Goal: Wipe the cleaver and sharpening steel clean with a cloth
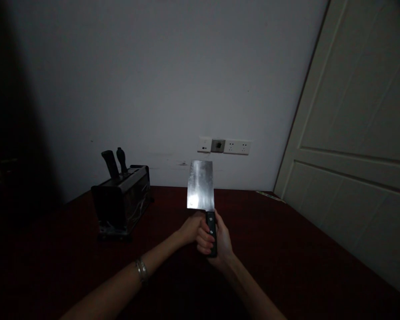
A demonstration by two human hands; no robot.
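Note:
A cleaver (200, 184) stands nearly upright in front of me, its broad shiny blade up and its black riveted handle (211, 233) down. My right hand (224, 242) is closed around the handle, with the thumb along its right side. From the left, my left hand (190, 229) meets the handle just under the blade and is closed against it. Some of its fingers are hidden behind the grip and the other hand. A bracelet (142, 270) circles my left wrist.
A dark knife block (122, 202) with two black-handled tools (110, 164) upright in it stands left on the dark red tabletop (270, 240). Wall sockets (237, 147) are behind the cleaver. A pale panelled door (346, 178) rises at the right; a thin strip (270, 196) lies near the back edge.

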